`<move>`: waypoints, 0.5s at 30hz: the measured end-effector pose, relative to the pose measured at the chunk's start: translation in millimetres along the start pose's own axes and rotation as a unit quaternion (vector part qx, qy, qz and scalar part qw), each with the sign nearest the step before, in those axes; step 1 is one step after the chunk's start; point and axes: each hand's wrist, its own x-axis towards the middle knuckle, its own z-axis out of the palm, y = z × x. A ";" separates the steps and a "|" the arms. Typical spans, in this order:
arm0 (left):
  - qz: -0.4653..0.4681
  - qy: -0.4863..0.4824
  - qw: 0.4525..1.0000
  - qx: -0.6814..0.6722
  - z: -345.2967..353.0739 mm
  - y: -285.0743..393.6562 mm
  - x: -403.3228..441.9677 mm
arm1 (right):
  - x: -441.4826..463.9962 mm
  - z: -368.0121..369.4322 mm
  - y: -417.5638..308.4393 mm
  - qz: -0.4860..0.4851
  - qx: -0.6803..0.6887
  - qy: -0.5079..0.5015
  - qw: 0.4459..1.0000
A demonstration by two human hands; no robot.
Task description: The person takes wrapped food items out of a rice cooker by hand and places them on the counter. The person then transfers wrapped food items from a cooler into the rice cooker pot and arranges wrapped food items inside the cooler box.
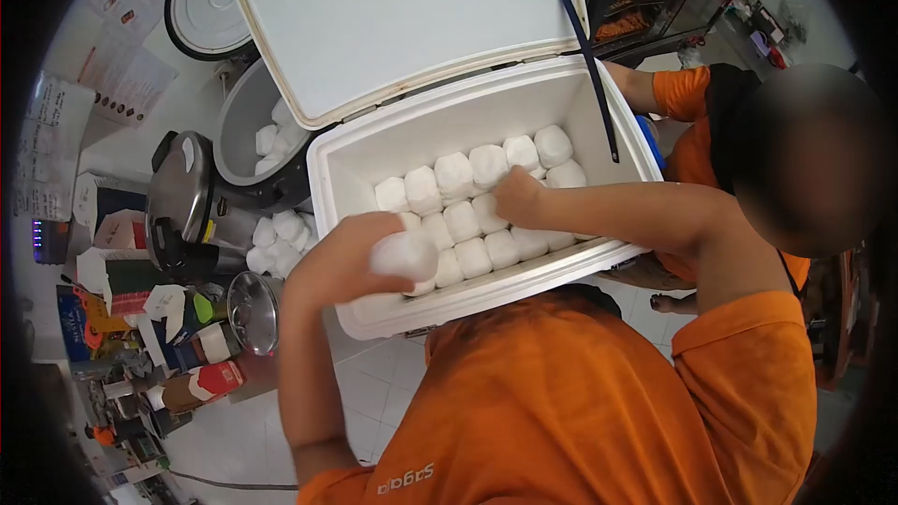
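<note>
A white cooler box [323, 196] stands open in front of me, with rows of rounded white wrapped bundles [454, 176] on its floor. My left hand [351, 262] is over the cooler's left front corner, its fingers round a white bundle [404, 256] blurred by motion. Inside the box, my right hand [519, 198] reaches down among the bundles near the middle of the rows. Its fingers are curled, and their tips are hidden, so whatever they hold cannot be made out.
Left of the cooler, a large round pot [245, 136] holds more white bundles, and others are piled [281, 241] below it. A steel-lidded cooker [178, 196] stands beside them. The cooler's lid [412, 19] leans back. A co-worker in orange [687, 93] is at the right.
</note>
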 end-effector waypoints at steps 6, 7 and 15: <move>-0.019 0.288 0.874 -0.392 25.7 -18.2 -107.4 | -14.1 -60.2 11.3 0.190 0.548 -0.159 0.799; -0.038 0.337 0.831 -0.440 36.9 -22.9 -116.4 | -8.0 -50.1 -2.7 0.277 0.655 -0.120 0.693; -0.136 0.479 0.784 -0.371 -27.6 -20.1 -119.8 | 17.6 -5.3 -16.4 0.271 0.835 -0.052 0.476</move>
